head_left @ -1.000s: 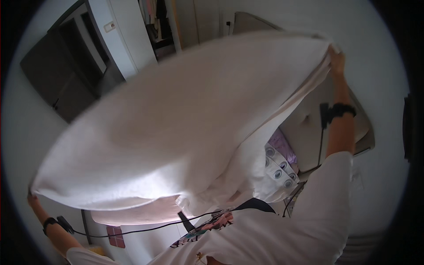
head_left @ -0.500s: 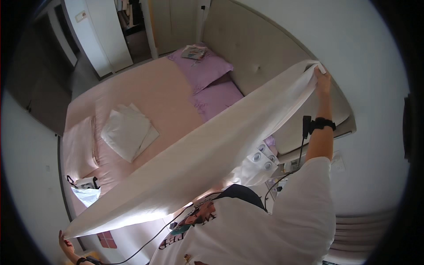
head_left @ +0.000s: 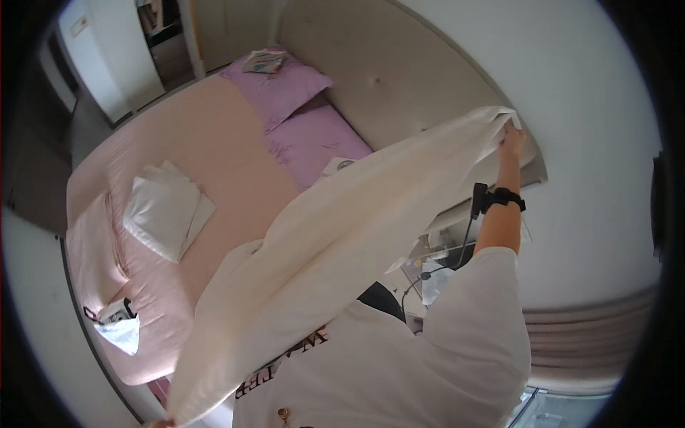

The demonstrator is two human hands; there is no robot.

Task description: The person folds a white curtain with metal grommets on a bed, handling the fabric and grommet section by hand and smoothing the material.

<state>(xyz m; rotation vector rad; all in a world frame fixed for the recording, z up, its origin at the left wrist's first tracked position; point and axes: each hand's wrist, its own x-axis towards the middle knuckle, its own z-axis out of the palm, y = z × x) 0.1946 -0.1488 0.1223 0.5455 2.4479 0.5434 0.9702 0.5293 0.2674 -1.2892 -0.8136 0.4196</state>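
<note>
A long cream-white curtain [head_left: 321, 235] stretches diagonally between my hands, billowing over the near side of the bed. A ring-shaped eyelet [head_left: 345, 164] shows on a piece of it, beside the pillows. My right hand [head_left: 511, 139], raised at the right near the headboard, is closed on one upper corner. My left hand [head_left: 164, 423] pinches the opposite end low at the bottom left; only a bit of its fingers is visible at the picture's edge. The cloth hides part of the bed's near side.
On the bed's pink sheet [head_left: 221, 164] lies a folded white cloth [head_left: 164, 214]. Two purple pillows [head_left: 314, 139] rest against the beige headboard [head_left: 371, 64]. A small bag [head_left: 118, 324] sits at the foot. A cable [head_left: 464, 246] hangs from my right wrist.
My left hand has dropped toward the bottom edge and inward. The curtain, taut before, now sags and billows, and its row of eyelets has swung to the far side. The view has shifted right.
</note>
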